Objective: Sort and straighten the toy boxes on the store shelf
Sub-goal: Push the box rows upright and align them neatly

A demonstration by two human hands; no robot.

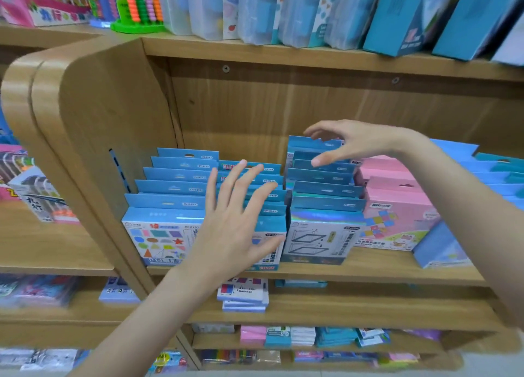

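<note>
1. Overall, wooden shelf unit (283, 116) fills the view; several boards, rounded end panel at left.
2. Middle shelf board (368, 266) carries the toy boxes, standing in rows running front to back.
3. Top shelf: tall teal and clear-plastic boxes (312, 11) leaning; green-based abacus (139, 5) near its left end.
4. Left row of blue boxes (158, 235) sits against the board's left end; front box shows coloured shapes.
5. Second blue row (269, 203) just beside it, mostly hidden behind the left hand.
6. Third row, blue boxes with shiny strip (323, 229), at the board's middle; back ones stand higher.
7. Pink boxes (397, 206) just right of the third row, touching it.
8. More blue boxes (442, 246) toward the board's right end, front one tilted.
9. Lower boards: flat stacks of small packs (243, 294), mixed colours.
10. Left hand (235, 226): fingers spread and straight, gripping nothing, in front of the second row near the board's front edge; contact cannot be told.
11. Right hand (357, 144): fingers loosely curved, not closed around anything, over the back tops of the third row; thumb tip close to a box top.
</note>
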